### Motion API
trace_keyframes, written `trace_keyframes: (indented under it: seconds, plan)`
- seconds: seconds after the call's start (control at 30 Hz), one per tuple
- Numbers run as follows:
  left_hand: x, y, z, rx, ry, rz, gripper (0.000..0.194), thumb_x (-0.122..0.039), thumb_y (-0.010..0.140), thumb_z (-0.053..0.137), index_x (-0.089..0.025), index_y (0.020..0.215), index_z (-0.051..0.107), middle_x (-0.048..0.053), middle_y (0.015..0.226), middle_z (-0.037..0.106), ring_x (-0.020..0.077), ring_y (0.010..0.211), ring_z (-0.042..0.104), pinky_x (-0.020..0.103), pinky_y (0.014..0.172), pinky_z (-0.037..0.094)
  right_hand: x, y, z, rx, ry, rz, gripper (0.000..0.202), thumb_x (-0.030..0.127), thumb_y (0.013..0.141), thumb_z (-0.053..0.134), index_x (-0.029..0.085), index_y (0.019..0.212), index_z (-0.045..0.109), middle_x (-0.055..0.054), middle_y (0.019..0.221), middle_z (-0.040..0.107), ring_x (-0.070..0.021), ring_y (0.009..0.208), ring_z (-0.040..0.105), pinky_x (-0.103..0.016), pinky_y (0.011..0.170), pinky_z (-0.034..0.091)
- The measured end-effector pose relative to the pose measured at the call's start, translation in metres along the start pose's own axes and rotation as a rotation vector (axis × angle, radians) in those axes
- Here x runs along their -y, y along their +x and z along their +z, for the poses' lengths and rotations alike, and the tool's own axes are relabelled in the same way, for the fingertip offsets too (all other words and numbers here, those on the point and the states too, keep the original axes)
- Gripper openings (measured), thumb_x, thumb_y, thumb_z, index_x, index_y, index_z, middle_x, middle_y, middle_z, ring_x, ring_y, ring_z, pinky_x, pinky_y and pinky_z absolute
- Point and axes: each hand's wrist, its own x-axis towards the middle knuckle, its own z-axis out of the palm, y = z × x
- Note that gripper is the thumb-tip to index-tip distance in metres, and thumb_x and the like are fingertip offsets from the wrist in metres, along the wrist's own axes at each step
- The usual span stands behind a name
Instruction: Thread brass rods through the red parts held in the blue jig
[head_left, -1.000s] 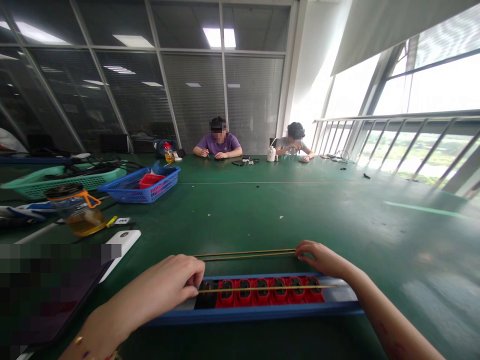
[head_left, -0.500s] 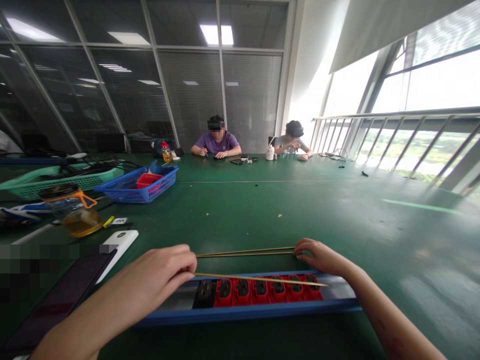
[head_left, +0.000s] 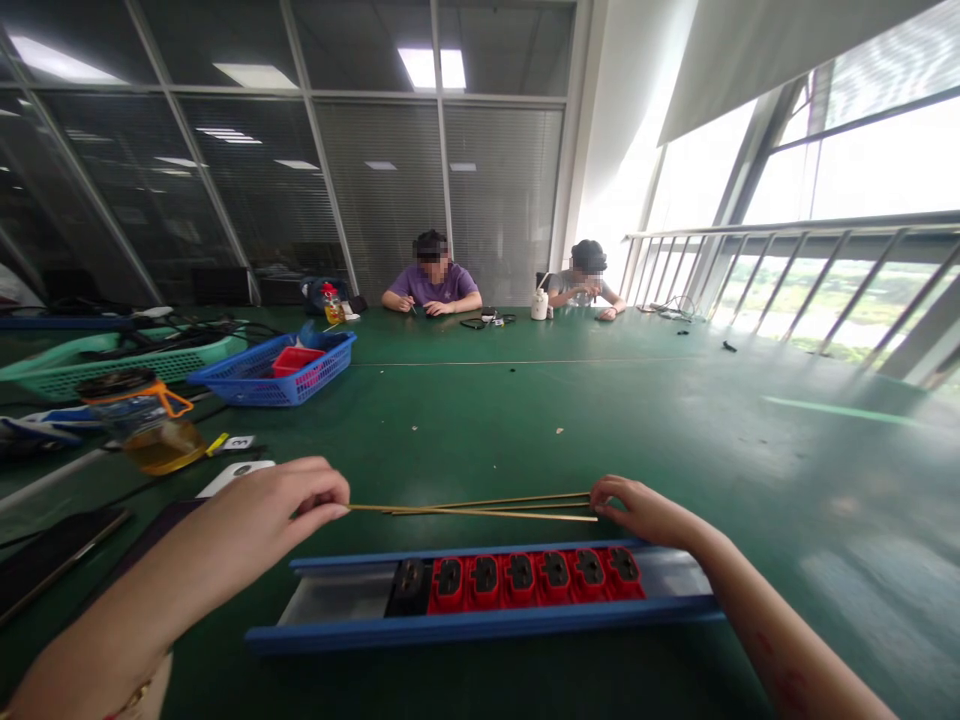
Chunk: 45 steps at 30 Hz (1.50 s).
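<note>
My left hand (head_left: 304,492) is closed in a pinch on the left end of a thin bamboo skewer (head_left: 457,512). That skewer stretches rightward, with its free tip close to my right hand (head_left: 626,505). Two more skewers (head_left: 517,500) lie on the table behind it, their right ends at the curled fingers of my right hand, which pinch them. In front of both hands is a long blue-edged metal tray (head_left: 345,635). It holds a row of several red blocks (head_left: 484,583) with black centres and one all-black block (head_left: 409,587) at the left.
To the left are a phone (head_left: 60,560), a white object (head_left: 232,475) partly behind my left arm, a jar of amber liquid (head_left: 161,440), a blue basket (head_left: 300,385) and a green basket (head_left: 67,370). Two people (head_left: 433,285) sit across the green table (head_left: 637,400).
My left hand has moved left and slightly away from me, carrying its skewer from over the tray to the far side, across the other skewers. My right hand is almost still.
</note>
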Motion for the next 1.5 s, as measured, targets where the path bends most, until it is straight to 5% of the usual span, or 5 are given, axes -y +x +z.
trace_keyframes:
  seconds: [0.3, 0.63, 0.87, 1.27, 1.5]
  plan:
    - [-0.010, 0.033, 0.056, 0.277, -0.033, -0.037, 0.014, -0.029, 0.074, 0.051, -0.022, 0.068, 0.061, 0.000, 0.073, 0.062, 0.0145, 0.068, 0.056, 0.023, 0.059, 0.034, 0.002, -0.006, -0.006, -0.007, 0.009, 0.049, 0.017, 0.030, 0.080, 0.049, 0.020, 0.091, 0.058, -0.005, 0.092, 0.062, -0.0189, 0.087, 0.057, -0.030, 0.078, 0.044]
    - [-0.012, 0.055, 0.103, 0.269, 0.084, -0.027, 0.006, -0.024, 0.072, 0.054, -0.023, 0.075, 0.060, 0.001, 0.077, 0.062, 0.0179, 0.071, 0.058, 0.025, 0.056, 0.036, 0.002, 0.003, -0.002, 0.031, -0.257, 0.128, 0.042, 0.027, 0.072, 0.058, 0.025, 0.114, 0.051, -0.005, 0.118, 0.056, -0.0244, 0.107, 0.051, -0.034, 0.089, 0.038]
    - [-0.004, 0.056, 0.105, 0.227, 0.090, 0.094, 0.032, -0.008, 0.070, 0.047, -0.026, 0.095, 0.056, 0.002, 0.099, 0.059, 0.0181, 0.093, 0.054, 0.029, 0.077, 0.039, 0.012, 0.021, -0.004, 0.089, -0.400, 0.088, 0.035, 0.015, 0.070, 0.054, 0.026, 0.103, 0.057, -0.005, 0.105, 0.062, -0.0230, 0.097, 0.057, -0.031, 0.079, 0.040]
    - [-0.003, 0.064, 0.106, 0.347, 0.060, 0.042, 0.022, -0.003, 0.059, 0.043, -0.020, 0.070, 0.052, 0.000, 0.075, 0.058, 0.0148, 0.069, 0.053, 0.023, 0.055, 0.032, 0.010, 0.039, -0.005, 0.198, -0.371, 0.082, 0.026, 0.010, 0.058, 0.053, 0.021, 0.079, 0.062, -0.003, 0.080, 0.066, -0.0197, 0.072, 0.060, -0.025, 0.058, 0.039]
    - [-0.003, 0.055, 0.084, 0.266, -0.408, 0.002, 0.015, -0.024, 0.075, 0.040, -0.017, 0.080, 0.051, -0.001, 0.072, 0.054, 0.0125, 0.066, 0.051, 0.022, 0.059, 0.037, 0.010, 0.008, -0.020, 0.010, 0.240, 0.087, 0.011, 0.021, 0.079, 0.039, 0.018, 0.080, 0.049, 0.004, 0.060, 0.046, -0.0102, 0.054, 0.043, -0.020, 0.050, 0.035]
